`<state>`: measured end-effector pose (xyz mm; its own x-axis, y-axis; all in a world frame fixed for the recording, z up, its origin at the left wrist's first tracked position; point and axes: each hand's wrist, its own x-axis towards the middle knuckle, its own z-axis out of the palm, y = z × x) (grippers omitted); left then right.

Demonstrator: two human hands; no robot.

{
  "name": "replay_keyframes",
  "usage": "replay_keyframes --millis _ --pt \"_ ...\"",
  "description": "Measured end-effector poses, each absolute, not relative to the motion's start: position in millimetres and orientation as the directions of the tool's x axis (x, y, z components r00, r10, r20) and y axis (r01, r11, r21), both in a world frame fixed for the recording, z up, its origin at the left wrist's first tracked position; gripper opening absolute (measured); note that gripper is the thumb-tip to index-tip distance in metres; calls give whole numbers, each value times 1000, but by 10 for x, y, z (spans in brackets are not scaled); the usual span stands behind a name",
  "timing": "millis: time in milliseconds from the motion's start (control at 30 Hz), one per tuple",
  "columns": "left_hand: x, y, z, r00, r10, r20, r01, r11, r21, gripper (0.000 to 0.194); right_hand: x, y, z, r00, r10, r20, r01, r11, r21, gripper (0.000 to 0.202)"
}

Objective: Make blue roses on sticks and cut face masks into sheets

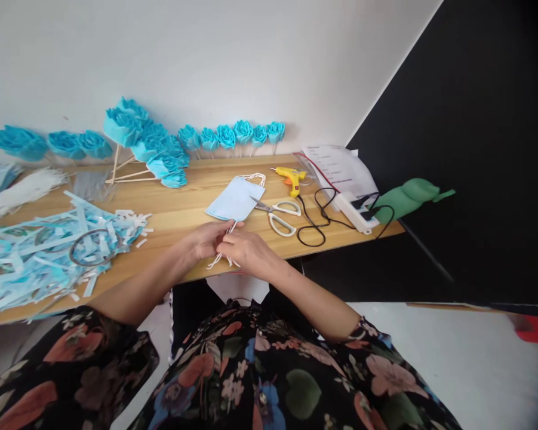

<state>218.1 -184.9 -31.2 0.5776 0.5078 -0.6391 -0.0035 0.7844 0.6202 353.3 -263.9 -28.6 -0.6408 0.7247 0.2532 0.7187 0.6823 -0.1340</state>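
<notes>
My left hand (206, 237) and my right hand (246, 251) are close together over the table's front edge. Both are closed on a small bunch of white string (218, 260), whose loose ends hang below the fingers and whose other end pokes up between them. Just beyond the fingers lies a stack of light blue paper pieces (233, 202), with looped white strings (256, 177) sticking out at its far side. White-handled scissors (283, 216) rest to the right, their blade tips over the paper.
A yellow glue gun (293, 178) and a white power strip (358, 214) with black cords lie right. Blue paper flowers (226, 137) line the wall. Blue paper strips (49, 251) are heaped at left, near a bundle of white string (27, 190). A green object (407, 200) is at far right.
</notes>
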Motion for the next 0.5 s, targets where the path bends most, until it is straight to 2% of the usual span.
replay_keyframes --millis 133,233,367,500 --pt "2247 -1876 -254 514 497 -699 30 805 593 8 3525 -2669 -232 -678 696 236 688 714 -128 16" --pt "2255 -1898 -214 473 566 -676 -8 770 639 16 3629 -2681 -172 -666 677 312 655 731 -190 21" --pt "2164 -1910 -170 492 563 -664 -29 772 635 25 3944 -2535 -132 -531 768 359 731 629 -263 24" --pt "2059 -1937 -128 475 528 -704 33 789 614 20 4156 -2258 -188 -464 843 272 813 527 -247 27"
